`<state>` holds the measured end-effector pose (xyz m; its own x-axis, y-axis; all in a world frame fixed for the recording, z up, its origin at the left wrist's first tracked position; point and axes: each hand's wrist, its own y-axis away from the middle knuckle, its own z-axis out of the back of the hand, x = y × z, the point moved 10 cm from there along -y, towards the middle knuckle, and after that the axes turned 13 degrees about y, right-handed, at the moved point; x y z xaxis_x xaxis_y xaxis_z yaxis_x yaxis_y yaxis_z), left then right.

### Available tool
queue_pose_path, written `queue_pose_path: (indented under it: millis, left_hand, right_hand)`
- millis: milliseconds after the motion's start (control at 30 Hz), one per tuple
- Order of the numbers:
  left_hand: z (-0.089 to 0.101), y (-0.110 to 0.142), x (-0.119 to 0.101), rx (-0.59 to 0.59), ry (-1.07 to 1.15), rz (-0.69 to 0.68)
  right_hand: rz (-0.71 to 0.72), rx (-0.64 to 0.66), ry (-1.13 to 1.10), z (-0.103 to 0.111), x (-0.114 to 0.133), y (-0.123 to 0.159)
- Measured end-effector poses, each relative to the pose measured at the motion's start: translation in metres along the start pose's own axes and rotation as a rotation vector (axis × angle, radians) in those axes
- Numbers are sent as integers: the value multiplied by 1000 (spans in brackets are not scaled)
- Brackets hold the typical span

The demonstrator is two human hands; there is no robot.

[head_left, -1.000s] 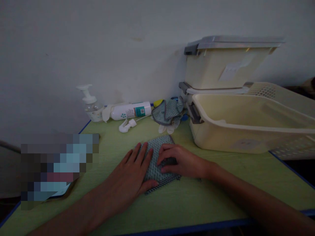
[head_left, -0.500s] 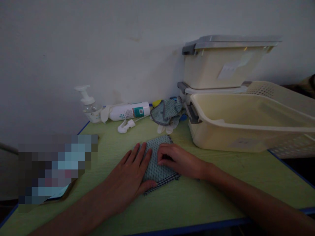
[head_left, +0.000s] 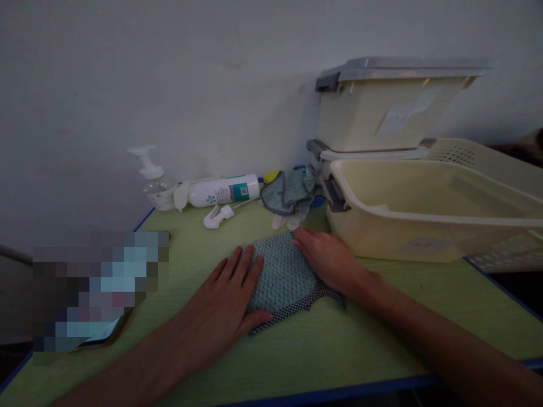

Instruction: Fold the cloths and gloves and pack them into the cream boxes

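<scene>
A blue-grey textured cleaning cloth [head_left: 282, 271] with a black-and-white checked border lies on the green table [head_left: 297, 362] in front of me. My left hand [head_left: 229, 299] rests flat on its left part, fingers spread and thumb along the near border. At the cloth's right side, my right hand [head_left: 326, 254] has its fingers bent together over the far right edge, gripping the fabric there. A lifted, crumpled fold of the border shows under my right wrist. The tips of my right fingers are partly hidden.
Against the wall stand a pump bottle [head_left: 153, 181], a lying white bottle [head_left: 224, 190], a spray head [head_left: 218, 216] and a crumpled second cloth [head_left: 288, 192]. An open cream bin [head_left: 382, 237] and a lidded box [head_left: 377, 118] occupy the right. A blurred-out device [head_left: 106, 288] lies left.
My right hand has moved right and away from me, from mid-cloth to its far right edge. The cloth now spreads further right. My left hand has stayed put.
</scene>
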<state>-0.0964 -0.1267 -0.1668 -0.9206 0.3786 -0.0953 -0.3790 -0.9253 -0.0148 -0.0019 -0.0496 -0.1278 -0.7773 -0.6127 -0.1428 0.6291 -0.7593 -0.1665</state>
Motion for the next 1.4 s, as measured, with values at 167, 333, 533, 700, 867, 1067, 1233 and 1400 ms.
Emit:
queue_pose_path:
  millis: [167,333,533,700,867,1067,1233,1400]
  left_hand:
    - [2,-1,-2,15,6,5]
    - [1,-1,-1,18,2,6]
    - [2,2,0,-28,11,-13]
    - [10,0,-2,-31,-27,-33]
    - [27,-3,0,-146,22,-32]
    - [13,-7,-2,-94,120,-37]
    - [-1,-9,-6,-14,128,-32]
    - [0,-8,-7,-9,115,-38]
  right_hand:
    - [-60,-27,-47,2,-9,-1]
    - [-68,-8,-125,2,-10,-1]
    - [-133,-88,-162,6,-15,0]
    - [-47,-237,-292,18,-6,3]
    - [112,-251,-337,23,19,6]
    - [254,-64,-234,2,46,9]
    - [267,50,-176,-13,48,9]
    - [226,70,-147,-17,44,9]
